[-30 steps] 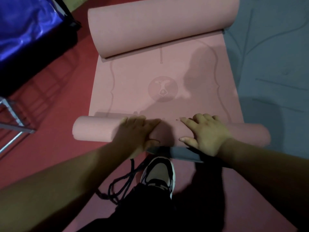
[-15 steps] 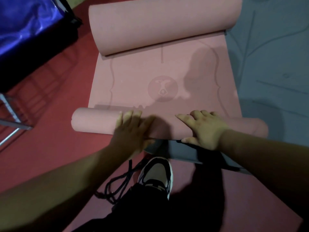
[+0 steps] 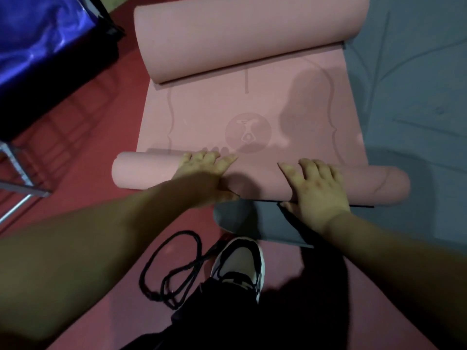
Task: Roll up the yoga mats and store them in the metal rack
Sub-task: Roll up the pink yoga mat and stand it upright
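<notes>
A pink yoga mat lies on the red floor, with a round emblem printed at its middle. Its near end is wound into a tight roll lying crosswise in front of me. My left hand presses on the roll left of centre, fingers over the top and thumb at the near side. My right hand grips it right of centre in the same way. The mat's far end curls up in a big loose roll. Silver bars of a metal frame show at the left edge.
A grey mat lies flat on the right, and its corner pokes out under the pink roll. A black cord loop and my shoe are on the floor below the roll. A shiny blue cover is at top left.
The pink roll has turned forward, away from me, taking up more of the flat mat. More of the grey mat's corner shows behind it. Both hands moved along with the roll.
</notes>
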`<state>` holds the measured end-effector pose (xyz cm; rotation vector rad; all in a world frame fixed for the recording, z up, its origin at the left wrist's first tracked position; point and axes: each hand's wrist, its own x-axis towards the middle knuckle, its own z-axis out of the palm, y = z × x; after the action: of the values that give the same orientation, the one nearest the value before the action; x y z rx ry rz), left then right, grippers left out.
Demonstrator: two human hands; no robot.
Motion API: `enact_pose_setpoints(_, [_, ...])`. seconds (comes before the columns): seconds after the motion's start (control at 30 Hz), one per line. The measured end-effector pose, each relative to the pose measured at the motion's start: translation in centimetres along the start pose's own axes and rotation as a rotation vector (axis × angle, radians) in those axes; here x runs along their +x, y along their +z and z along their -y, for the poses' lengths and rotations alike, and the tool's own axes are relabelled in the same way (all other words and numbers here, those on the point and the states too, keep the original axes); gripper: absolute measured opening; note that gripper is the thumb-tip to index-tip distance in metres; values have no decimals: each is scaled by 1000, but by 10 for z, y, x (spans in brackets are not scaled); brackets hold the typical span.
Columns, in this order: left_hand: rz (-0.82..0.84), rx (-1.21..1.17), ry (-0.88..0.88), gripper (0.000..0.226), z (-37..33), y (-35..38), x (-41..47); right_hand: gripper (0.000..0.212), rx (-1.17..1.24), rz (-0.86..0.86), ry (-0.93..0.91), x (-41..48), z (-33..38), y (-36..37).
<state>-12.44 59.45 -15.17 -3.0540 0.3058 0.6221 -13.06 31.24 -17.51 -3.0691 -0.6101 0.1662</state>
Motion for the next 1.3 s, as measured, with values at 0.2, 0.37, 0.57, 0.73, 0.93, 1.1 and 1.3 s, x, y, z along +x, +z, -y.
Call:
enact_pose_setpoints(0.2, [-213, 83, 52, 108, -6, 38, -24, 99, -49, 184, -67, 30, -17, -23])
enact_pose_setpoints(0.37, [-140, 101, -20, 110, -4, 21, -10, 96, -62, 233, -110, 38, -21, -31])
enact_pose_setpoints(0.57, [-109, 59, -29, 103, 0, 8, -5, 95, 48, 355, -111, 38, -17, -41])
enact_pose_setpoints(0.73, [-56, 98, 249, 89, 7, 9, -35, 90, 278, 522, -129, -12, -13, -41])
enact_pose_setpoints(0.93, [-113, 66, 320, 89, -13, 12, -81, 91, 423, 598, -157, -43, -20, -54])
enact_pose_setpoints(1.1, [-68, 37, 371, 87, -26, 3, -108, 78, 564, 719, -161, -65, -26, -69])
enact_pose_setpoints(1.3, [87, -42, 374, 84, -38, -13, -103, 79, 581, 711, -87, -85, -26, -62])
